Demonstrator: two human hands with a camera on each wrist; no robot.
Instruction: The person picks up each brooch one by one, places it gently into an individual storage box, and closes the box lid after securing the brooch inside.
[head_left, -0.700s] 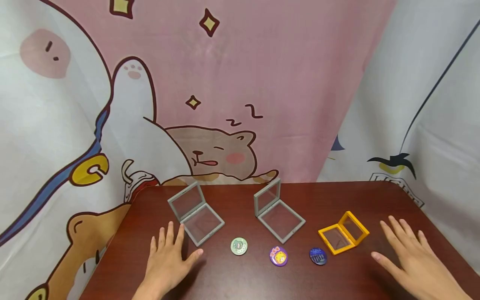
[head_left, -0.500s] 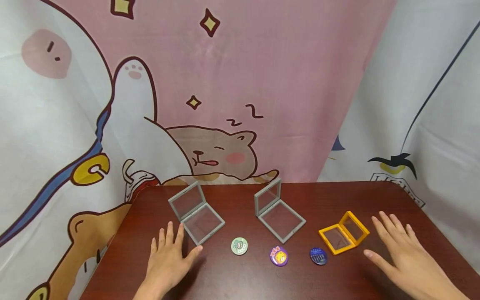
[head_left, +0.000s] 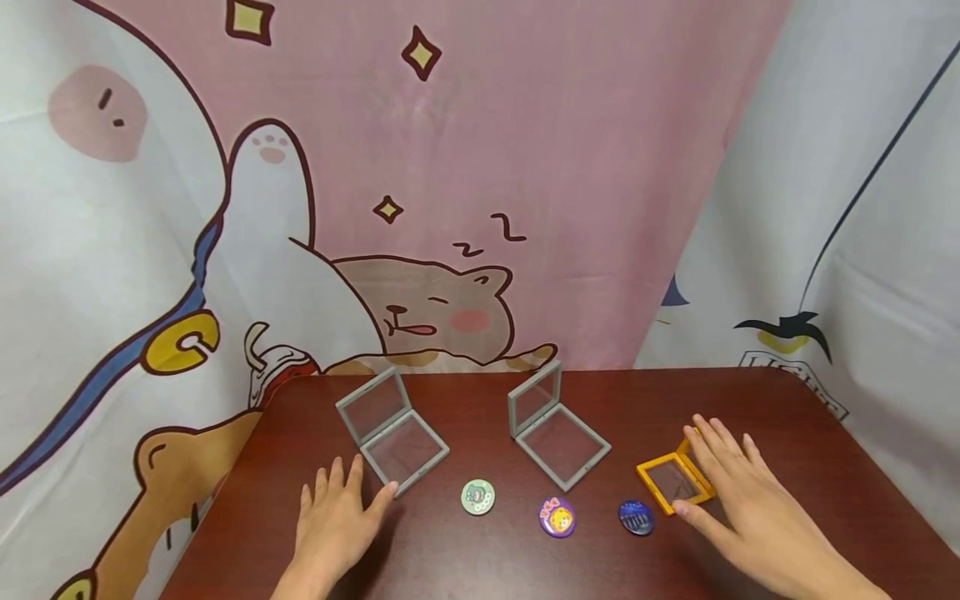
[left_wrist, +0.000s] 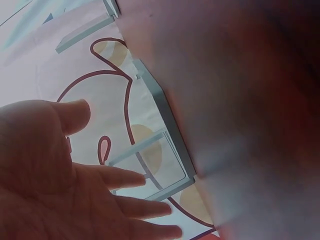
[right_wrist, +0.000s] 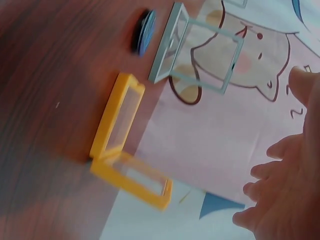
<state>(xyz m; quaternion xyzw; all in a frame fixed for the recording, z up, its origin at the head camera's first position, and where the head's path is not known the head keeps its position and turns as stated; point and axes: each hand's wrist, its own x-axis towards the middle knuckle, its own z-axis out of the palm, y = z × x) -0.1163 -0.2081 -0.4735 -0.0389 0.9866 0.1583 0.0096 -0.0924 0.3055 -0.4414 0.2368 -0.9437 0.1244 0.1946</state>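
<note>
In the head view my right hand (head_left: 750, 512) hovers over the open yellow hinged case (head_left: 660, 497), its straight fingers covering part of the raised lid. The right wrist view shows that hand apart from the yellow case (right_wrist: 109, 120). A blue round badge (head_left: 636, 517) lies just left of the case. On the left, my left hand (head_left: 330, 521) has its fingers extended and holds nothing. Its thumb tip overlaps the near corner of a grey hinged case (head_left: 405, 452) in the head view; contact cannot be told. This case stands with its clear lid raised.
A second grey case (head_left: 562, 446) stands open near the table's back middle. In front lie a green round badge (head_left: 477, 497) and a purple round badge (head_left: 557, 517). Behind the dark red-brown table (head_left: 450, 558) hangs a printed cartoon curtain (head_left: 585, 167).
My right hand has moved left from the table's right side to above the yellow case. The left hand has shifted only slightly. Cases and badges have stayed in place.
</note>
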